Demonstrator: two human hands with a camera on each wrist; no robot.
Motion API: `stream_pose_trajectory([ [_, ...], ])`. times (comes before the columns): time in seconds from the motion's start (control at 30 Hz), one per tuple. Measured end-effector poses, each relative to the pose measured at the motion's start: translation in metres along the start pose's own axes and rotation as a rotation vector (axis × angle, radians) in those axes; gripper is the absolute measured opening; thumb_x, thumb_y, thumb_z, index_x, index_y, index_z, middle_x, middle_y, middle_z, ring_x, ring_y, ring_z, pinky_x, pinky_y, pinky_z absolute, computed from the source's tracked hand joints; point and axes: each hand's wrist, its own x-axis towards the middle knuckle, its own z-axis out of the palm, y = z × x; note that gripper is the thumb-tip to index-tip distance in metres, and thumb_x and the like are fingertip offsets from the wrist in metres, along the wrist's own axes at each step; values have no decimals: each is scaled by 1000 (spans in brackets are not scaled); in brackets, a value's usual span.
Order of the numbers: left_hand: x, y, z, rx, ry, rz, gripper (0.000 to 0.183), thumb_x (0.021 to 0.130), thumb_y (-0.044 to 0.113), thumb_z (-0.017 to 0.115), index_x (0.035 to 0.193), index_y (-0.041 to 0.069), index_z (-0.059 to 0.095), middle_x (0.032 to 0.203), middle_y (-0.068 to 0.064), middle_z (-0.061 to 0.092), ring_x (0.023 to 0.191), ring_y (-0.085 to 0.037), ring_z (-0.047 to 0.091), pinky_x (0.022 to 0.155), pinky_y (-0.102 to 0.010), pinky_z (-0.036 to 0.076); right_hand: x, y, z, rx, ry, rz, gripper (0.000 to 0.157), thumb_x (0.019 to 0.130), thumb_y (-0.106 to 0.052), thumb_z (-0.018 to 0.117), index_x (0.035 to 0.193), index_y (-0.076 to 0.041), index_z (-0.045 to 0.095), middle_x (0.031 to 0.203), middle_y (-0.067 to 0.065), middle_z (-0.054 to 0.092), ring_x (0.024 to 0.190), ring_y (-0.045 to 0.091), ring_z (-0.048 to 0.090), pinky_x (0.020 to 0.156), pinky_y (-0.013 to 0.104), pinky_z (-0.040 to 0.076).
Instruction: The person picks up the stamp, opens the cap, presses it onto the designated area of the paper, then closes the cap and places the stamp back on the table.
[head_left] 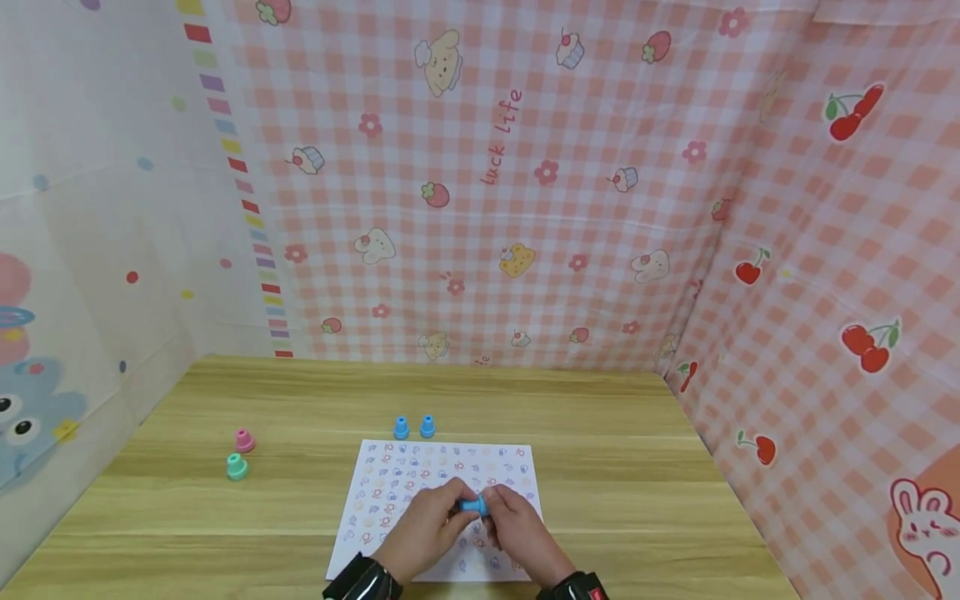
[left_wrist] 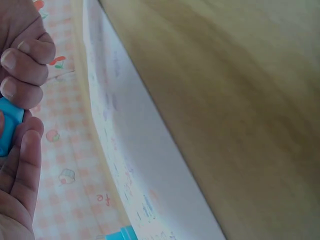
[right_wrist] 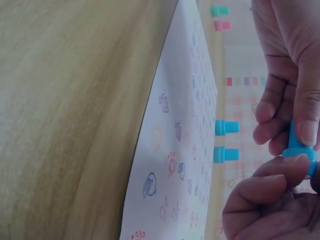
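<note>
Over the right part of a white sheet (head_left: 442,571) covered in small stamped pictures, both hands meet around a light blue toy stamp (head_left: 472,505). My left hand (head_left: 427,525) pinches its narrow handle between thumb and fingers. My right hand (head_left: 520,531) grips the wider end from the other side. In the right wrist view the blue stamp (right_wrist: 299,151) shows a flared collar, the right fingertips curled over that end and hiding part of it. Red, blue and purple prints of flowers, cups and other figures show on the sheet.
Two more blue stamps, one left (head_left: 401,428) and one right (head_left: 427,427), stand just beyond the sheet's far edge. Farther left on the wooden table (head_left: 622,508) are a pink stamp (head_left: 244,441) and a green stamp (head_left: 237,467). Patterned cloth (head_left: 480,217) hangs behind and at both sides.
</note>
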Motion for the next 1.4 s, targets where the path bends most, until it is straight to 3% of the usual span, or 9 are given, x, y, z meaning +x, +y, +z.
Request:
stream_pose_trajectory([
  [0.53,3,-3,-4,-45,8,-15,8,95,18,67,100,14,63,79,3,64,62,0,47,56,-21,43,-1,-2,-1,128,-69,14,36,108,-34,37,89,-8,51,74,0,47,62,14,43,57,25,36],
  [0.83,2,0,-3,-48,62,-15,9,94,17,69,98,14,62,79,5,66,62,0,49,54,-21,43,0,-4,0,135,-40,-2,36,109,-34,36,95,-6,55,80,1,49,66,14,44,58,24,37],
  [1.0,3,1,-4,-67,47,-24,9,94,18,68,99,12,63,81,2,69,66,0,55,56,-21,45,0,-2,1,155,-29,-28,36,109,-32,37,96,-4,57,79,0,48,65,14,43,57,23,36],
  [1.2,4,1,-8,-132,28,-57,8,94,17,68,99,13,63,86,-4,71,69,-5,60,57,-21,42,1,-2,-3,188,-18,17,37,110,-30,34,99,-5,59,78,0,47,64,13,43,58,24,36],
  [1.4,5,1,-13,-95,45,-73,8,94,18,68,99,14,64,87,4,69,71,-5,56,61,-22,44,1,-1,-6,103,58,3,39,109,-33,37,110,-4,63,79,1,48,69,16,45,59,25,36],
])
